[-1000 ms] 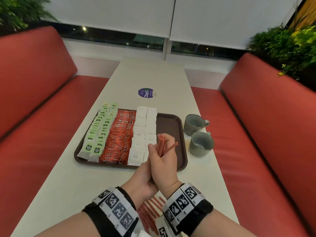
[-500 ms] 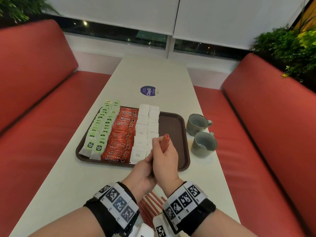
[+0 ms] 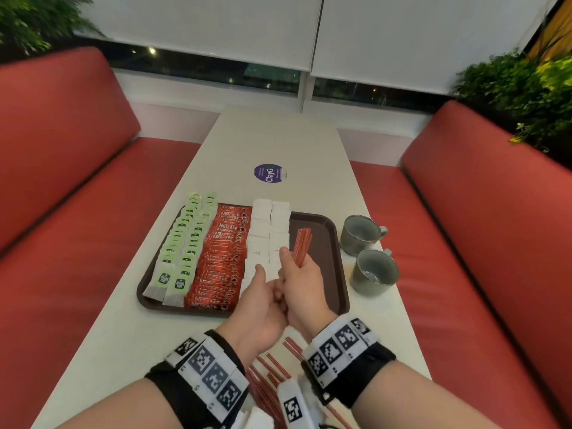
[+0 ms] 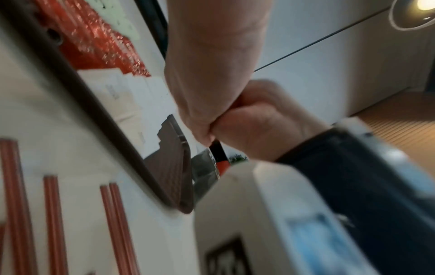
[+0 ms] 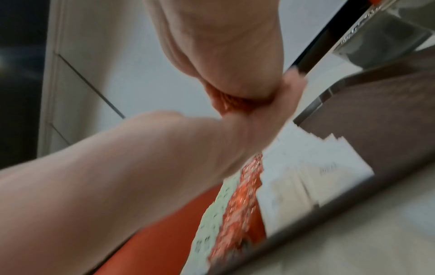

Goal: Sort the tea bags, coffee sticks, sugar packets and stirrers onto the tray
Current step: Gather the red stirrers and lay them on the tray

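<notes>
I am seeing my right hand [image 3: 305, 284] raised over the near right part of the tray [image 3: 335, 243], fingers curled round a bundle of red stirrers [image 3: 301, 246] whose free ends are pointing toward 12 o'clock, tilted a little to 1. My left hand [image 3: 263, 308] is sitting just at 9 o'clock of the right, touching it, thumb stretched up and the fingers loosely curved; I cannot tell from any view whether they are pinching the bundle's lower end, as the wrist views are blurring there.

The bare brown strip of tray at 3 o'clock of the sugar packets [image 3: 270, 230] is lying open under the stirrers, bounded by the tray's raised right rim. From 9 to 3 o'clock the tray is carrying two rows of green tea bags [image 3: 182, 243], then red coffee sticks [image 3: 221, 258], then the white sugar packets.

Two grey mugs [image 3: 360, 233] are standing on the table [image 3: 278, 140] just beyond the right rim, at 3 o'clock of my right hand, close to its path. More stirrers [image 3: 272, 368] are lying loose on the table at 6 o'clock, between my wrists. A round purple sticker [image 3: 269, 173] is sitting at 12 o'clock beyond the tray.
</notes>
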`<action>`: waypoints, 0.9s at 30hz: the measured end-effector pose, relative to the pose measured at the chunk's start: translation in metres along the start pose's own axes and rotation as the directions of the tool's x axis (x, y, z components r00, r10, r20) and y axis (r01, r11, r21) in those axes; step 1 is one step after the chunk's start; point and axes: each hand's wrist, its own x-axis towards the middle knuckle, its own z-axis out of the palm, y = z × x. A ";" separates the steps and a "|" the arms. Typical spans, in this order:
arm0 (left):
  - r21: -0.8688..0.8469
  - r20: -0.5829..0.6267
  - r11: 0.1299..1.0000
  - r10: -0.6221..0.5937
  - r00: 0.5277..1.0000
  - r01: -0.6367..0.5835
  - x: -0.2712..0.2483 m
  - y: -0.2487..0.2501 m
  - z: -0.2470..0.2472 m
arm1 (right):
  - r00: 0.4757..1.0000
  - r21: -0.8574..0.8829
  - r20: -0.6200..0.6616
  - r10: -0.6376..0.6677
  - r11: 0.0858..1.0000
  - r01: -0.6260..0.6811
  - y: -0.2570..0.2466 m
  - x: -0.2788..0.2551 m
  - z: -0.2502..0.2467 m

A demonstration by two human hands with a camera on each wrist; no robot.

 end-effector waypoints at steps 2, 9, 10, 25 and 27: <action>0.100 0.026 0.995 0.026 0.999 -0.028 0.000 0.013 -0.003 | 0.997 -0.177 0.028 0.078 0.982 -0.072 -0.008 0.026 -0.006; 0.236 -0.063 0.951 0.220 0.973 -0.200 -0.019 0.056 -0.051 | 0.944 -0.515 -0.124 0.305 0.794 -0.324 -0.021 0.135 -0.037; 0.241 -0.078 0.949 0.229 0.970 -0.205 -0.021 0.059 -0.058 | 0.952 -0.588 -0.118 0.282 0.753 -0.296 -0.018 0.147 -0.039; 0.264 -0.245 0.939 0.286 0.926 -0.220 -0.056 0.074 -0.112 | 0.946 -0.987 -0.151 0.288 0.009 -0.160 0.003 0.201 -0.028; 0.257 -0.252 0.944 0.273 0.928 -0.208 -0.057 0.072 -0.113 | 0.951 -0.993 -0.117 0.286 -0.036 -0.111 0.008 0.204 -0.029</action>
